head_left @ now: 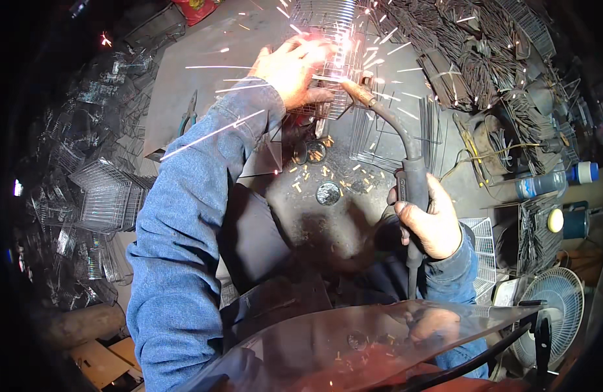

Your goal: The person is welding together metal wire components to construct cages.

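My left hand point(282, 72) grips a wire basket point(314, 14) of thin metal rods at the top middle. Glare washes out its fingertips, while the thumb shows along the near side. In my right hand point(433, 219) is a welding torch point(415, 183), fingers wrapped round its black handle. The torch's curved neck reaches up and left, and its copper-coloured nozzle point(359, 93) points at the basket close to my left fingers. A bright arc burns there and throws sparks all around, hiding the exact joint.
Pliers point(189, 112) lie on the metal plate at left. Cigarette butts surround a round tin point(328, 193) below the work. Stacked wire baskets point(112, 196) stand left; rod bundles point(487, 72), a water bottle point(543, 185) and a fan point(553, 313) are right. A tinted face shield point(282, 340) crosses the bottom.
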